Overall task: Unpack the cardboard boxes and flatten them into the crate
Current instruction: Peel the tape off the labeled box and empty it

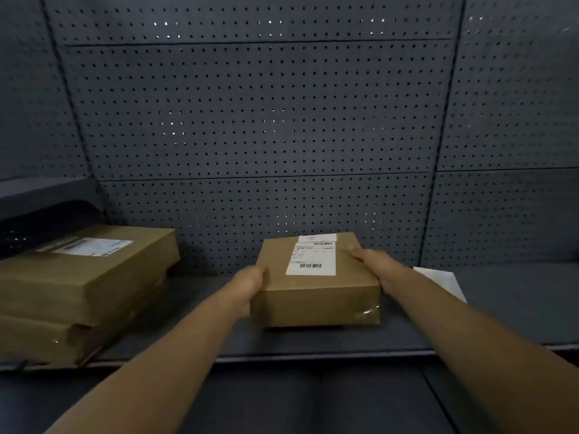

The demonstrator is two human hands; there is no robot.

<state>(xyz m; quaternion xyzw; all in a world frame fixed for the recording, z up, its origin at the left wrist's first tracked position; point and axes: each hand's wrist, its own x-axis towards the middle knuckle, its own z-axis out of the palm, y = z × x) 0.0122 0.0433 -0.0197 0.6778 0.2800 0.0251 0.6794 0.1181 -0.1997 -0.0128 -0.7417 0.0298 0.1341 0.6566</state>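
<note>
A dark grey pegboard wall (266,120) rises behind a matching grey shelf (501,308), where a white sheet of paper (441,281) lies flat towards the right, near the wall.

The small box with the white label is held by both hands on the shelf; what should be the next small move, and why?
Probably draw the small box off the shelf toward the body. The left hand and right hand grip its two sides, and it looks sealed, with clear tape at one corner, so it cannot be unpacked yet.
</note>
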